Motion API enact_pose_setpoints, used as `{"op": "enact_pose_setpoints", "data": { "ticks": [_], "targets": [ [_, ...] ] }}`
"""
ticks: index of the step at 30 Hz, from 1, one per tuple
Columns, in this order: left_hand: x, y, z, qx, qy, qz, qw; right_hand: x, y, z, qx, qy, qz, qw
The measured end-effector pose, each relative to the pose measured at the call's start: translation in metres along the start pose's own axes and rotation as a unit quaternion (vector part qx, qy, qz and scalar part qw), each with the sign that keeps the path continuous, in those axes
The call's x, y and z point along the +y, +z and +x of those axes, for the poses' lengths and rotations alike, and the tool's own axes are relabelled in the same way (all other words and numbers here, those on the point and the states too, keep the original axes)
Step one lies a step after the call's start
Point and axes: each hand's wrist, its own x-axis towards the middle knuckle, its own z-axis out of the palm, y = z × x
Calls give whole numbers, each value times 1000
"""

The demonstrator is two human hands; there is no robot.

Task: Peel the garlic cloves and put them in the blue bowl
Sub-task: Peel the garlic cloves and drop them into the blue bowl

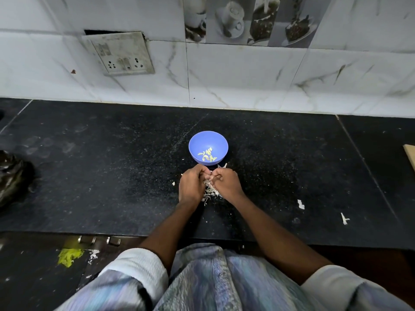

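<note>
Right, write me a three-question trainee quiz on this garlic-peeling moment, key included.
1. True or false: the blue bowl already holds peeled cloves.
2. Where is the pile of skins? A) in the bowl B) on the counter under the hands C) by the socket
3. Fill in: the left hand and right hand meet just ____ of the bowl, on the person's side.

Key: 1 true; 2 B; 3 short
</note>
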Motion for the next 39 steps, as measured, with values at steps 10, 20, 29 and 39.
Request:
{"op": "enact_pose_setpoints", "data": {
  "ticks": [10, 20, 29, 39],
  "targets": [
    [-3, 3, 2, 9, -150, -212, 966, -12, -1, -12, -54, 113, 232, 965],
    [6, -1, 7, 20, -179, -193, 965, -14, 2, -12, -15, 67, 173, 982],
    [6, 12, 6, 23, -202, -207, 957, -5, 6, -6, 25, 58, 167, 984],
    [-1, 15, 4, -28, -293, -357, 887, 0, 0, -2, 45, 49, 248, 966]
  ]
}}
